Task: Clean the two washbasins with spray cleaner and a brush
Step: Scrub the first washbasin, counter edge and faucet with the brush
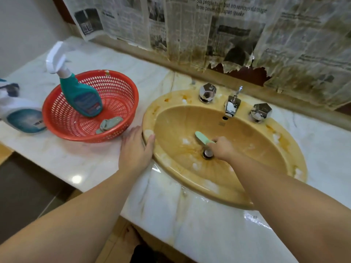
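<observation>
The person leans over a yellow-ochre washbasin [266, 149] set into a pale marble worktop [199, 224]. The right hand [221, 149] is down in the bowl, its fingers curled round the handle of a mint-green brush [202, 138]; that grip is closed on the brush, whose head lies on the basin floor just above the chrome drain plug [208, 153]. Patches of white foam cling to the bowl and rim, and brown stains streak the ceramic and the worktop below it.

The left hand [135, 149] lies flat on the worktop at the basin's left edge, fingers straight and together, thumb resting on the rim; its grip is relaxed and holds nothing.

Behind the bowl stand a chrome spout [232, 106] and two faceted chrome taps [207, 92], all flecked with foam.

To the left, a red plastic basket [114, 130] sits on the worktop, just beside the left hand. A teal spray cleaner bottle [81, 95] with a white trigger leans inside it, next to a grey cloth [109, 124]. A second white bottle [20, 118] lies at the far left edge. Stained, torn newspaper [209, 31] covers the wall above.
</observation>
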Tool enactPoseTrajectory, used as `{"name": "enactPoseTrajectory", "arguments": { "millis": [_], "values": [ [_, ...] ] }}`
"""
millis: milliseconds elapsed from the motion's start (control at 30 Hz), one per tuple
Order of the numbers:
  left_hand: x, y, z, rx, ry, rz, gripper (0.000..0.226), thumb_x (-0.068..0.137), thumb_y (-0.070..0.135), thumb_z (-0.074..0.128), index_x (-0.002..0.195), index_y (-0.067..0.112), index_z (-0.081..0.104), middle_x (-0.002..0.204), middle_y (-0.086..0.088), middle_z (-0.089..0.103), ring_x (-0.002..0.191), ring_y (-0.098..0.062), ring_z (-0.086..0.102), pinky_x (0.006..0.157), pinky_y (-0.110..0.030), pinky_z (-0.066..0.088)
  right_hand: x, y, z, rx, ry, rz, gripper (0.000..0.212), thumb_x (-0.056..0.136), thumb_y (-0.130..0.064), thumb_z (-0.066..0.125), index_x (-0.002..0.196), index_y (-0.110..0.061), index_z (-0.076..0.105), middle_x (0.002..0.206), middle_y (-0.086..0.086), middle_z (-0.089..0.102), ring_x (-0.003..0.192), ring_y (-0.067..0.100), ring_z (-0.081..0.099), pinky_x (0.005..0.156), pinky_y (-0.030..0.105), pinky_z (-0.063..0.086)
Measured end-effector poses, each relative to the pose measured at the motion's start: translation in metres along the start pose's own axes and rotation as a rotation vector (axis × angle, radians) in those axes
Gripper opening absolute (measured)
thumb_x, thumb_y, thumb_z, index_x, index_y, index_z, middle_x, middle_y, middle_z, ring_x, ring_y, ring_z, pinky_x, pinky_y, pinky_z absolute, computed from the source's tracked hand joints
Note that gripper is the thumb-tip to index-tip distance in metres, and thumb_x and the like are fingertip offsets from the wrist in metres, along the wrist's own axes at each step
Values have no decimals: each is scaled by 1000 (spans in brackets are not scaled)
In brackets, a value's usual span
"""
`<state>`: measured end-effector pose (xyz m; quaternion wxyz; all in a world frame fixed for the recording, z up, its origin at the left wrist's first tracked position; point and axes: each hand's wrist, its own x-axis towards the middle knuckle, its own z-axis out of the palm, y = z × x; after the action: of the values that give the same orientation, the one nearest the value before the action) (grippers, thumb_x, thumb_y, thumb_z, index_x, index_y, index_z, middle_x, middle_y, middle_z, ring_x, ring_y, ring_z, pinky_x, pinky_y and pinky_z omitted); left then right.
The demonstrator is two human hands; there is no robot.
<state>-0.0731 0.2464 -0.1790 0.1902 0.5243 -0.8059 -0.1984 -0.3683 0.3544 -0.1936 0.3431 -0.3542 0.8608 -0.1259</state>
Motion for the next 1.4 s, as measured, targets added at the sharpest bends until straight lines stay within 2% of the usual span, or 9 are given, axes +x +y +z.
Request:
{"name": "enactPoseTrajectory", "arguments": {
  "millis": [167, 267, 400, 500, 633, 733, 900, 1033, 1400],
  "values": [
    [2, -3, 6, 71, -34, -34, 74, 101, 64, 23, 155, 14, 35, 160, -6, 39, 152, -21, 25, 126, -44, 15, 9, 15, 4, -5, -420, -156, 25, 99, -35, 66, 102, -13, 78, 73, 0, 59, 63, 18, 51, 53, 29, 38],
    [1, 0, 5, 95, -39, -38, 76, 100, 66, 21, 156, 15, 31, 162, -5, 36, 153, -19, 21, 127, -45, 13, 20, 26, 0, -62, -83, -177, 24, 101, -35, 61, 100, -17, 76, 77, -1, 65, 76, 21, 58, 62, 32, 39],
    [1, 4, 4, 99, -37, -67, 73, 103, 64, 21, 158, 17, 27, 164, -3, 32, 154, -16, 17, 128, -42, 10, 23, 29, -5, -64, -456, -158, 27, 96, -39, 68, 107, -17, 78, 78, 4, 63, 65, 16, 53, 58, 28, 39],
    [0, 5, 3, 98, -41, -78, 73, 103, 64, 20, 158, 18, 27, 164, -1, 31, 154, -16, 16, 128, -42, 10, 30, 28, -5, -67, -88, -156, 26, 99, -39, 63, 111, -22, 78, 81, -2, 69, 67, 12, 58, 53, 26, 38],
    [0, 6, 2, 101, -40, -78, 70, 104, 62, 22, 158, 18, 27, 164, -2, 31, 154, -17, 17, 128, -42, 10, 24, 24, -5, -69, -453, -176, 18, 96, -39, 69, 99, -25, 78, 75, -2, 62, 67, 16, 57, 55, 25, 41],
    [0, 9, 1, 106, -42, -87, 70, 104, 60, 24, 158, 17, 27, 164, -2, 31, 154, -18, 17, 127, -41, 10, 28, 25, -9, -44, -67, -137, 12, 99, -37, 62, 94, -33, 72, 77, -3, 66, 71, 17, 61, 54, 28, 37],
    [-1, 10, 0, 104, -41, -90, 69, 104, 60, 24, 158, 17, 27, 164, -2, 31, 154, -19, 17, 127, -41, 9, 26, 25, -14, -172, -156, -155, 19, 95, -39, 64, 99, -25, 78, 74, 0, 66, 69, 19, 60, 56, 31, 38],
    [-1, 12, -2, 102, -41, -92, 68, 105, 58, 26, 158, 16, 28, 164, -3, 32, 154, -20, 18, 127, -40, 9, 16, 21, -27, -318, 473, -368, 22, 104, -36, 51, 117, -27, 66, 86, -2, 63, 69, 21, 60, 50, 31, 44],
    [0, 5, 3, 100, -42, -80, 74, 102, 65, 18, 158, 19, 28, 164, -1, 32, 154, -18, 19, 128, -42, 11, 23, 25, -5, -359, 285, -228, 31, 103, -45, 50, 113, -25, 71, 85, -1, 68, 73, 24, 64, 61, 36, 55]
  ]
}}
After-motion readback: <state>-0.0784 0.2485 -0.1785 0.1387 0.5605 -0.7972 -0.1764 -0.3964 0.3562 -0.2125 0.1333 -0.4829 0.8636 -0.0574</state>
